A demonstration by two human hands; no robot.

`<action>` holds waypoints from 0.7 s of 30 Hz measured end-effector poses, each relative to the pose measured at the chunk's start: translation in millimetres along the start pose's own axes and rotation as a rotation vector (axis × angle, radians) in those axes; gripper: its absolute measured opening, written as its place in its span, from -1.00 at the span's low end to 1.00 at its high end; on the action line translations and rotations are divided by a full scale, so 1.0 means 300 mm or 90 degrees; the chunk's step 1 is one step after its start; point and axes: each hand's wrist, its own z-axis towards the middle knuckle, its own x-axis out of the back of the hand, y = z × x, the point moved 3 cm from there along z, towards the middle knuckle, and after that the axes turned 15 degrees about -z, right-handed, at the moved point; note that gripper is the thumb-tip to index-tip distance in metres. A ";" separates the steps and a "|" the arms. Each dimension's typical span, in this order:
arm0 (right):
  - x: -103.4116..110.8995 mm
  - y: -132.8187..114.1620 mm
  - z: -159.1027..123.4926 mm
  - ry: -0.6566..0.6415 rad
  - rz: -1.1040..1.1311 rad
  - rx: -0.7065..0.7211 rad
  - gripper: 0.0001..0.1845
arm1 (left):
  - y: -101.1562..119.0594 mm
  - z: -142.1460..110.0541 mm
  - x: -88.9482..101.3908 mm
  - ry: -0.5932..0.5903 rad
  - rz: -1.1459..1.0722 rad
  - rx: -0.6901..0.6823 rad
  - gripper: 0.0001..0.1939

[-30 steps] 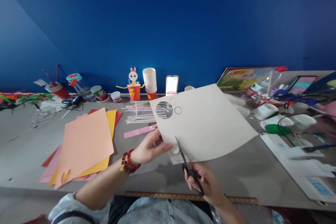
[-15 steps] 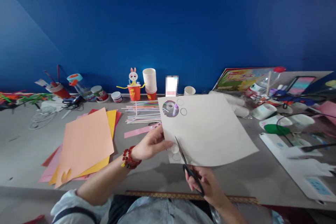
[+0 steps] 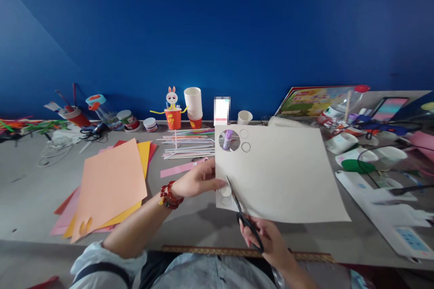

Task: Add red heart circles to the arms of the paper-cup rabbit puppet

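Note:
A large white sheet of paper is held up above the table. It has a round hole near its upper left corner and several small pencilled circles along the left side. My left hand grips its left edge, thumb on top and fingers mostly hidden beneath. Black-handled scissors are in my right hand, with fingers through the loops. Their blades lie across the sheet's lower left part, by the small circles, and look nearly closed. A purple glue stick shows through the hole.
Coloured paper sheets lie left. Straws, a pink strip, a rabbit figure in a red cup and stacked paper cups stand behind. A white power strip and loose cups are at right.
The white sheet has turned and shifted right, so its left edge is now nearly upright. The glue stick shows more fully through the hole. Both hands have barely moved.

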 end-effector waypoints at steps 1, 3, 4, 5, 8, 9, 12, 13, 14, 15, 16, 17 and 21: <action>-0.002 0.002 0.000 0.006 0.003 0.004 -0.42 | 0.002 0.004 -0.001 -0.003 -0.001 0.002 -0.59; -0.007 0.000 0.000 0.015 0.006 0.013 -0.40 | 0.004 0.011 -0.006 -0.006 -0.009 0.008 -0.56; -0.008 -0.002 0.001 0.022 0.009 0.015 -0.39 | 0.004 0.012 -0.009 -0.002 -0.016 0.011 -0.54; -0.009 -0.005 0.002 0.032 0.014 0.015 -0.38 | 0.003 0.012 -0.013 0.009 -0.023 0.006 -0.52; -0.009 -0.014 0.010 0.067 0.027 0.014 -0.39 | -0.004 -0.003 -0.025 0.075 -0.005 -0.050 -0.59; -0.008 -0.017 0.013 0.080 0.029 0.014 -0.39 | -0.010 -0.012 -0.029 0.101 0.027 -0.073 -0.65; -0.011 -0.014 0.021 0.119 0.033 0.016 -0.39 | -0.035 -0.035 -0.040 0.162 0.161 -0.100 -0.71; -0.016 -0.010 0.021 0.119 0.042 0.014 -0.39 | -0.042 -0.039 -0.043 0.176 0.194 -0.102 -0.70; -0.025 -0.006 0.019 0.103 0.060 0.011 -0.38 | -0.048 -0.042 -0.044 0.188 0.217 -0.105 -0.69; -0.037 -0.002 0.015 0.074 0.087 0.008 -0.37 | -0.051 -0.043 -0.045 0.196 0.235 -0.110 -0.69; -0.051 0.000 0.008 0.036 0.122 0.004 -0.36 | -0.052 -0.043 -0.046 0.199 0.253 -0.115 -0.69; -0.066 0.001 -0.001 -0.008 0.162 -0.002 -0.35 | -0.052 -0.042 -0.046 0.199 0.270 -0.119 -0.69; -0.095 -0.015 -0.064 -0.152 0.327 -0.038 -0.35 | -0.060 -0.033 -0.042 0.165 0.307 -0.098 -0.69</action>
